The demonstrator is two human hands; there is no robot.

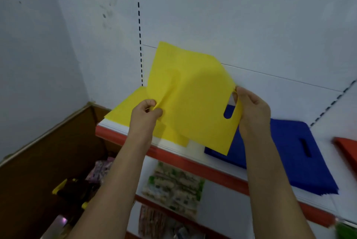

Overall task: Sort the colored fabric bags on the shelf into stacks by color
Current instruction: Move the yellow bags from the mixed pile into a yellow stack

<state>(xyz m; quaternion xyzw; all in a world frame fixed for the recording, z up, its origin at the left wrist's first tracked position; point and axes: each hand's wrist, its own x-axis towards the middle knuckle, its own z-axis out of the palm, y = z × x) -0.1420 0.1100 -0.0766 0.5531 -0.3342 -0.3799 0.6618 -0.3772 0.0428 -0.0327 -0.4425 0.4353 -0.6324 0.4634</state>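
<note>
Both forearms reach up and forward. The left hand (145, 112) pinches with curled fingers. The right hand (251, 107) grips likewise, thumb on top.

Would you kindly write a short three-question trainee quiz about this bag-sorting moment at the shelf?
1. True or false: both hands hold the lifted yellow bag.
2. Which stack lies directly right of the yellow stack? A) red B) blue C) green
3. Fill in: the right hand has its grip beside the bag's ____ slot.

Key: 1 true, the left hand pinches its other edge; 2 B, the blue stack; 3 handle.
</note>
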